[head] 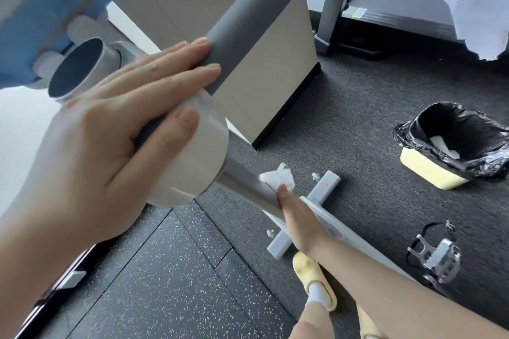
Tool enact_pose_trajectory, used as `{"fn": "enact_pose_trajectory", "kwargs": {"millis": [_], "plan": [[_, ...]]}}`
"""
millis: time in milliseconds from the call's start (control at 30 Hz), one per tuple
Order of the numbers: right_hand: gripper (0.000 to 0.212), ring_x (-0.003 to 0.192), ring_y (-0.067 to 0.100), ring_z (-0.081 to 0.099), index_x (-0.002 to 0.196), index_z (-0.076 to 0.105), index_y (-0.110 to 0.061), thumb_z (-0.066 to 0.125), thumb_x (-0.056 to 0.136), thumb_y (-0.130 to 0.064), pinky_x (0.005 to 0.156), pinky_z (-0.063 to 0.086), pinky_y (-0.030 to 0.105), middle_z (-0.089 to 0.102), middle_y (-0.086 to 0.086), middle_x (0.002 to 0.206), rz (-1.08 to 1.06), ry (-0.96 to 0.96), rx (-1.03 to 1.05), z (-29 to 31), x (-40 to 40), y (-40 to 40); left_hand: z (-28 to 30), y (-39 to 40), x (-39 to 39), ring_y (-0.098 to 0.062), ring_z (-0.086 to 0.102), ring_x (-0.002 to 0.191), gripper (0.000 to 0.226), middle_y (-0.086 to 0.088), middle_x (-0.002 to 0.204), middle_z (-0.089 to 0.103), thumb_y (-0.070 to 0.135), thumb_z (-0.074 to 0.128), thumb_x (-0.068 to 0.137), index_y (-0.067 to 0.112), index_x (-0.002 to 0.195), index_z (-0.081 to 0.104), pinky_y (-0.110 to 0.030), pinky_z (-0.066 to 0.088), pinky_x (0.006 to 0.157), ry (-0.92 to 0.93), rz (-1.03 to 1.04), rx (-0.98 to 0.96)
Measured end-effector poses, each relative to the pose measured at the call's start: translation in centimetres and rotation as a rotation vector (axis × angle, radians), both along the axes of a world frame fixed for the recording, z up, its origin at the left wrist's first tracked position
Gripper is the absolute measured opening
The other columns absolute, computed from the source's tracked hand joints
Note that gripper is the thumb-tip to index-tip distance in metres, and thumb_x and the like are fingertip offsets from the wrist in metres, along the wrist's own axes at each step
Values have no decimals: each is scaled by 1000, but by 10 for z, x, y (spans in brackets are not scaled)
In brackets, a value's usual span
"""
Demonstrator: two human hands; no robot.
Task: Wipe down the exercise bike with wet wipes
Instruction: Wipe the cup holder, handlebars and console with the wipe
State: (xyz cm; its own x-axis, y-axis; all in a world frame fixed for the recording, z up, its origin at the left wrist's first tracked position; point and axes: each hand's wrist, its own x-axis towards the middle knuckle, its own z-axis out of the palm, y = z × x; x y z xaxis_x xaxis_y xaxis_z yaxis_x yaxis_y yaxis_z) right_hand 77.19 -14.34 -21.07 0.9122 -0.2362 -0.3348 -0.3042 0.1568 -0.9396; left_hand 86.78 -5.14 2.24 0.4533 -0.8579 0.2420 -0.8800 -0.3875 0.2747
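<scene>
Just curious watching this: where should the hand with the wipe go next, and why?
Probably slide farther down the shiny post, since the right hand presses the wet wipe partway along it and the base bar lies below, while the left hand steadies the frame.

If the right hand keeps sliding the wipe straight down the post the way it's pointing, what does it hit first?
Probably the grey floor crossbar at the post's foot. The right hand presses the wipe on the post, fingers aimed down toward it. Depth is unclear, so the remaining gap is hard to judge.

No legible text, brand or number. Only sign: small red mark, unreadable, on the grey rectangular base crossbar (325, 186) of the exercise bike, far right.
</scene>
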Motion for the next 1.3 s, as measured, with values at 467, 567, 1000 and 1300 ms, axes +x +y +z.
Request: {"fn": "enact_pose_trajectory", "kwargs": {"millis": [467,567,1000,1300], "plan": [[79,132,12,37,145,33,-19,64,75,-36,112,29,32,43,-3,140,11,-540,-285,82,11,18,0,-2,-1,-12,41,138,39,8,146,48,28,41,96,22,132,54,-49,38,109,27,-5,-6],[87,134,12,35,145,30,-17,74,70,-17,113,26,28,42,-1,142,-17,-557,-355,78,15,25,1,-3,-2,-12,42,137,38,8,145,48,29,41,96,23,131,54,-51,39,108,32,4,-12],[79,110,6,53,131,37,-32,75,65,-9,95,40,17,56,-16,115,-14,-420,-323,42,21,10,1,-3,-1,-14,41,138,37,7,146,47,29,41,97,24,132,54,-52,39,107,29,-6,1],[98,130,13,43,144,33,-9,78,58,-4,109,35,30,47,0,138,-98,-593,-345,71,19,26,-4,0,1,-4,41,135,33,23,141,48,37,42,98,40,129,53,-43,40,108,63,9,-30]]}}
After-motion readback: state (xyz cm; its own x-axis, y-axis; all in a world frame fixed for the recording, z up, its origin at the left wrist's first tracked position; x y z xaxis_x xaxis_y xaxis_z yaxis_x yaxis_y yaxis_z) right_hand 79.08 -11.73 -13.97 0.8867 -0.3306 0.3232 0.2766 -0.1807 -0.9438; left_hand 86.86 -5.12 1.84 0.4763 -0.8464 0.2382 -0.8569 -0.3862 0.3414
